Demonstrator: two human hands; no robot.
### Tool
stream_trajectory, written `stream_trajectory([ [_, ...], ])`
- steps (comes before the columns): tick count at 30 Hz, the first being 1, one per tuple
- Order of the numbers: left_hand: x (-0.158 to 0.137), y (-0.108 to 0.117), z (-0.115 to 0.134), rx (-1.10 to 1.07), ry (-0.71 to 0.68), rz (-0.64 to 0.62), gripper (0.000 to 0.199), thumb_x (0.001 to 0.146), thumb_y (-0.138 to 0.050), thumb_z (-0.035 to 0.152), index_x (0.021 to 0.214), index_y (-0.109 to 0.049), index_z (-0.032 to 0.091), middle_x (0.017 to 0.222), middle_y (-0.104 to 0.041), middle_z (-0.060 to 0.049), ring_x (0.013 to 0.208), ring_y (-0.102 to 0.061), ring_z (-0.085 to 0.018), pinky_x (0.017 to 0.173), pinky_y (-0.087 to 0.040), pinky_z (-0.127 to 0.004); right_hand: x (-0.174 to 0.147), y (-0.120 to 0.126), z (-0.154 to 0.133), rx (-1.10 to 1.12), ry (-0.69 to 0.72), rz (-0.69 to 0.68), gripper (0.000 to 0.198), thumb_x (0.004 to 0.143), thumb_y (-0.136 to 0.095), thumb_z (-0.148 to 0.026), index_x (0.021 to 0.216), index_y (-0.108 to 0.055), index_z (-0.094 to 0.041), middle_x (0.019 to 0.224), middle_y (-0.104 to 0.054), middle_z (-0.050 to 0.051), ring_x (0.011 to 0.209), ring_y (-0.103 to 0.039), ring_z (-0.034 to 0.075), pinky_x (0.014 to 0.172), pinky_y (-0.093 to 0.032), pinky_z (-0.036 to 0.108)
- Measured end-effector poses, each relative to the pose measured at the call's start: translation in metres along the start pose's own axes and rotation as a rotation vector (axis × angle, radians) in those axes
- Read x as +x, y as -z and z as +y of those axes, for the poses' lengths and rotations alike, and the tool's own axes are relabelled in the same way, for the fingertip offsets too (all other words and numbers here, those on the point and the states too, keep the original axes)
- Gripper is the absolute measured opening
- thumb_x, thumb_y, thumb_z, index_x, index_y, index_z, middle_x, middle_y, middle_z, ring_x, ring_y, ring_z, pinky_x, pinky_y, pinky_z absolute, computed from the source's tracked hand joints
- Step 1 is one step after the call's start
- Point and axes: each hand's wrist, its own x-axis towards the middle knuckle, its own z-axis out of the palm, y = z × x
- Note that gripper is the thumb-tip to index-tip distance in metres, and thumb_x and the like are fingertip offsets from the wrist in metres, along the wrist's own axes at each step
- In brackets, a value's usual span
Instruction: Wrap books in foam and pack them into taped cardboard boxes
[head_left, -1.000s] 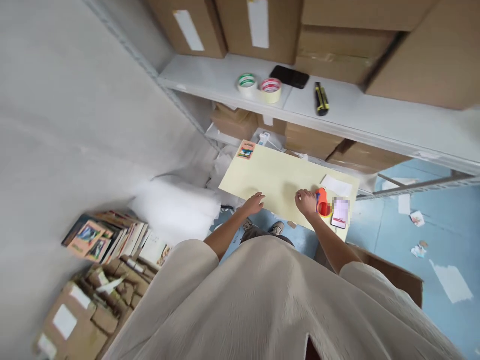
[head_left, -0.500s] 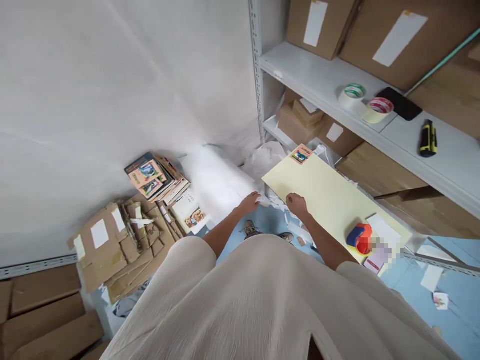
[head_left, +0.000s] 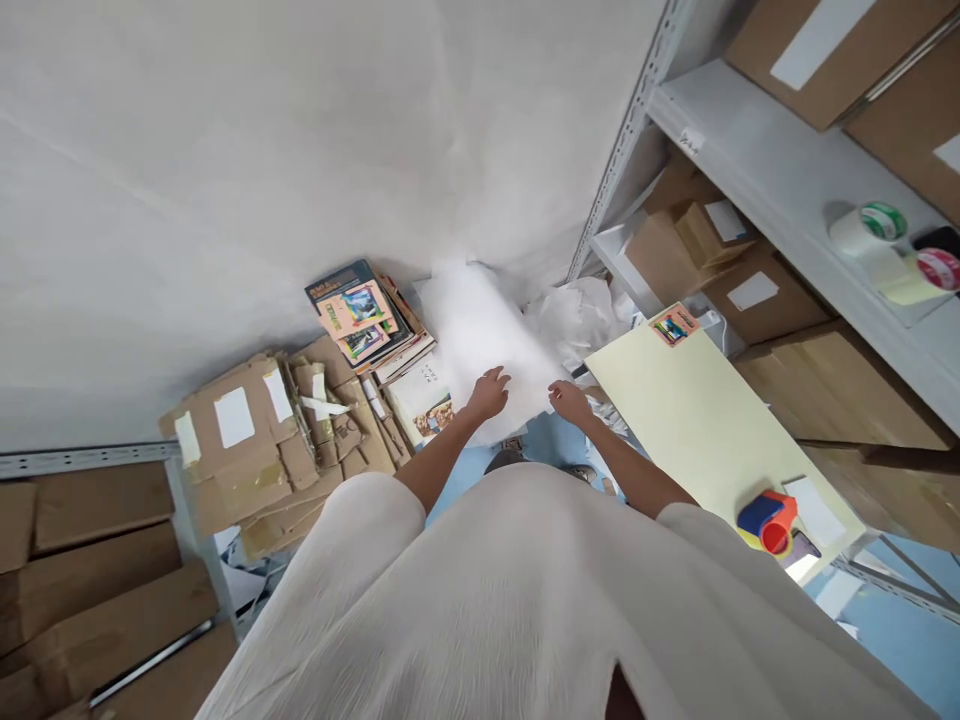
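Observation:
A roll of white packing wrap (head_left: pixel 480 320) stands tilted near the wall, its loose sheet hanging toward me. My left hand (head_left: pixel 489 393) is over the front of the wrap, its fingers stretched and slightly apart. At the right edge of the sheet, my right hand (head_left: pixel 570 402) has its fingers bent in a pinch on the wrap. Right of that hand is a pale yellow table (head_left: pixel 690 420) with a small picture card (head_left: pixel 673 325) at its far corner. A red and blue tape dispenser (head_left: pixel 769 522) sits at the table's near end.
Stacked books (head_left: pixel 367 310) and flattened cardboard (head_left: pixel 262 450) lie on the left. Crumpled clear wrap (head_left: pixel 577 320) fills the corner by the shelf post. Metal shelves (head_left: pixel 787 130) on the right hold boxes and tape rolls (head_left: pixel 874 225). More brown boxes (head_left: pixel 105 580) are at lower left.
My view has swung left. My right hand has moved from over the table to the wrap's right edge. My left hand has shifted from the sheet's edge onto its front, fingers loosened.

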Motion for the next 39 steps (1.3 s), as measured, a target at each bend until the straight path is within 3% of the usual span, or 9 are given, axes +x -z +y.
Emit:
stream_trajectory([
  [10,-0.002,0.005,-0.032,-0.010,0.023,-0.006,0.076,0.104,-0.050,0.019,0.179,-0.040,0.023,0.195,-0.020,-0.016,0.177,-0.026,-0.040,0.141,-0.026,-0.064,0.042,-0.043,-0.050,-0.044,-0.156,0.016,0.036,0.097,-0.066,-0.031,0.131,-0.073,-0.021,0.127,-0.074,0.013,0.112,-0.071,0.027,0.095,-0.056,0.034],
  [15,0.002,-0.002,-0.040,-0.074,0.055,-0.015,0.083,0.101,-0.051,0.020,0.183,-0.033,0.023,0.194,-0.024,-0.017,0.177,-0.027,-0.043,0.141,-0.025,-0.065,0.045,-0.045,-0.059,0.015,-0.162,0.035,0.020,0.092,-0.065,-0.027,0.109,-0.075,-0.023,0.121,-0.075,0.010,0.108,-0.072,0.025,0.097,-0.058,0.035],
  [21,-0.007,-0.005,-0.045,-0.033,0.056,-0.003,0.078,0.101,-0.050,0.017,0.178,-0.041,0.017,0.191,-0.030,-0.021,0.176,-0.028,-0.042,0.141,-0.023,-0.064,0.045,-0.044,-0.074,0.358,-0.211,-0.025,0.005,0.088,-0.067,-0.022,0.086,-0.065,-0.026,0.096,-0.079,0.003,0.101,-0.075,0.023,0.098,-0.061,0.037],
  [26,-0.011,-0.007,-0.048,-0.032,0.069,0.001,0.074,0.102,-0.051,0.018,0.175,-0.043,0.017,0.190,-0.031,-0.022,0.176,-0.029,-0.042,0.142,-0.024,-0.064,0.048,-0.050,-0.089,0.873,-0.426,-0.107,0.024,0.091,-0.072,-0.020,0.109,-0.058,-0.028,0.086,-0.079,0.001,0.086,-0.082,0.022,0.085,-0.067,0.036],
  [28,-0.012,-0.007,-0.049,-0.036,0.064,0.001,0.076,0.101,-0.053,0.019,0.177,-0.041,0.019,0.190,-0.032,-0.021,0.175,-0.030,-0.042,0.141,-0.025,-0.063,0.051,-0.052,-0.093,0.945,-0.489,-0.118,0.036,0.091,-0.076,-0.020,0.118,-0.054,-0.028,0.081,-0.078,0.000,0.081,-0.083,0.022,0.082,-0.067,0.035],
  [31,-0.014,-0.007,-0.051,-0.028,0.056,0.003,0.078,0.101,-0.055,0.018,0.177,-0.040,0.022,0.190,-0.034,-0.019,0.175,-0.032,-0.042,0.141,-0.028,-0.062,0.059,-0.054,-0.098,0.826,-0.512,-0.111,0.041,0.089,-0.080,-0.019,0.121,-0.056,-0.026,0.073,-0.075,-0.002,0.073,-0.079,0.021,0.078,-0.065,0.034],
  [33,-0.014,-0.006,-0.052,0.005,0.058,-0.010,0.076,0.101,-0.054,0.017,0.176,-0.042,0.020,0.190,-0.032,-0.020,0.174,-0.033,-0.041,0.140,-0.030,-0.060,0.065,-0.055,-0.101,0.643,-0.482,-0.090,0.031,0.086,-0.079,-0.019,0.111,-0.061,-0.025,0.071,-0.072,-0.002,0.071,-0.076,0.021,0.078,-0.063,0.034],
  [36,-0.015,-0.005,-0.052,0.095,0.059,-0.033,0.072,0.104,-0.051,0.017,0.176,-0.044,0.016,0.190,-0.031,-0.021,0.174,-0.035,-0.039,0.138,-0.034,-0.056,0.072,-0.056,-0.105,0.324,-0.344,-0.014,0.015,0.084,-0.075,-0.023,0.085,-0.061,-0.027,0.077,-0.070,0.001,0.084,-0.073,0.023,0.083,-0.059,0.033],
  [39,-0.016,-0.005,-0.052,0.151,0.053,-0.011,0.072,0.105,-0.050,0.016,0.177,-0.043,0.016,0.191,-0.031,-0.020,0.173,-0.036,-0.038,0.137,-0.036,-0.053,0.073,-0.053,-0.111,0.146,-0.186,0.090,0.015,0.085,-0.069,-0.028,0.077,-0.055,-0.028,0.092,-0.070,0.005,0.098,-0.069,0.025,0.088,-0.056,0.034],
])
